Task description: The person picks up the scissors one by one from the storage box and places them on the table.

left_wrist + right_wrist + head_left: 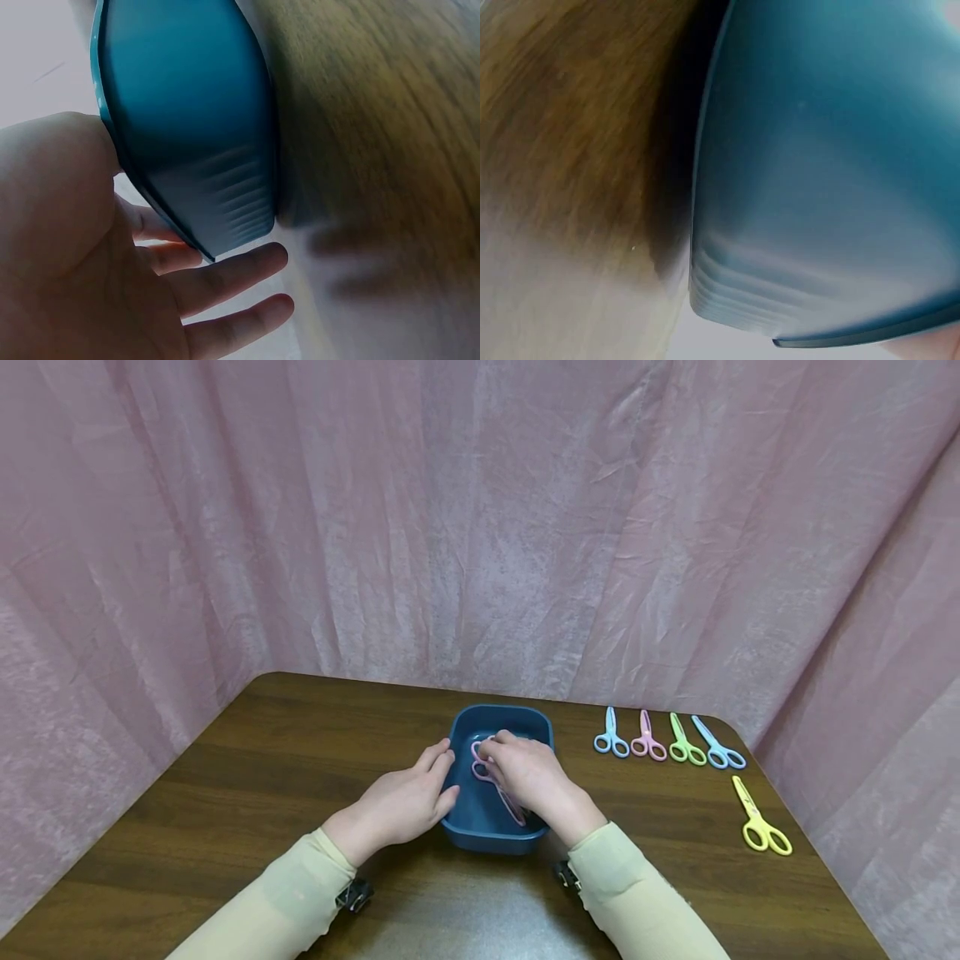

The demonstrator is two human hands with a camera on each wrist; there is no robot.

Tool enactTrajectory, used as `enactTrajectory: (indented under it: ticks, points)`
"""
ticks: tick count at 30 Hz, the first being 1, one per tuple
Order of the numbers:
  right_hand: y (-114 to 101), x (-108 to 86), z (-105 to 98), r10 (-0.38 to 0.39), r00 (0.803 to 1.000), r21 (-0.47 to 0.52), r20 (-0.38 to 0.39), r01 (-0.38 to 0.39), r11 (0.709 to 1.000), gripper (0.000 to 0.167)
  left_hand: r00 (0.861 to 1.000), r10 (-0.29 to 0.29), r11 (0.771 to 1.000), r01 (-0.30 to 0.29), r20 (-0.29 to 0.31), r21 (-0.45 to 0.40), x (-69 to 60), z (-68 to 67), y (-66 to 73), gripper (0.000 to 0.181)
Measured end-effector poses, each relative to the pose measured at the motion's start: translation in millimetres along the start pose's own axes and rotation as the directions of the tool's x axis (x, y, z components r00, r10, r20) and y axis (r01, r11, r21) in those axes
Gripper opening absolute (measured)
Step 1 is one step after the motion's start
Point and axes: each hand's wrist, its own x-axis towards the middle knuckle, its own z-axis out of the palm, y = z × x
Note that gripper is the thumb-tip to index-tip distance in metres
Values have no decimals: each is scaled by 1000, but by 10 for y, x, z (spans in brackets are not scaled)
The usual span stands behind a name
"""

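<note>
A dark blue rectangular bin (pixel 468 841) stands on the table in front of me. My left hand (pixel 401 802) rests at the bin's left side, its fingers fairly straight and its thumb by the rim; the left wrist view shows the fingers spread beside the ribbed wall. Reaching over the right rim, my right hand (pixel 528 777) has its fingers curled at the handles of pink scissors (pixel 507 802) inside the bin. The scissors' tip points toward the bin's near right corner. Part of the bin's inside is hidden by the right hand, and its thumb is out of sight.
At the back right lie light blue scissors (pixel 611 733), pink scissors (pixel 647 739), green scissors (pixel 685 743) and blue scissors (pixel 718 746) in a row. Yellow scissors (pixel 760 822) lie nearer, by the table's right edge. A pink curtain (pixel 480 527) hangs behind the brown wooden table (pixel 300 752).
</note>
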Motion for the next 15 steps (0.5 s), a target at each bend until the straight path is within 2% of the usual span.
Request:
enactTrajectory:
  ticks: [7, 15]
  points:
    - [-15, 10, -8, -9, 1000, 14, -21, 9, 1000, 18, 1000, -10, 1000, 10, 10, -10, -4, -19, 8, 63]
    - [-39, 9, -123, -21, 998, 21, -60, 23, 1000, 22, 1000, 20, 1000, -20, -21, 7, 3, -21, 15, 62]
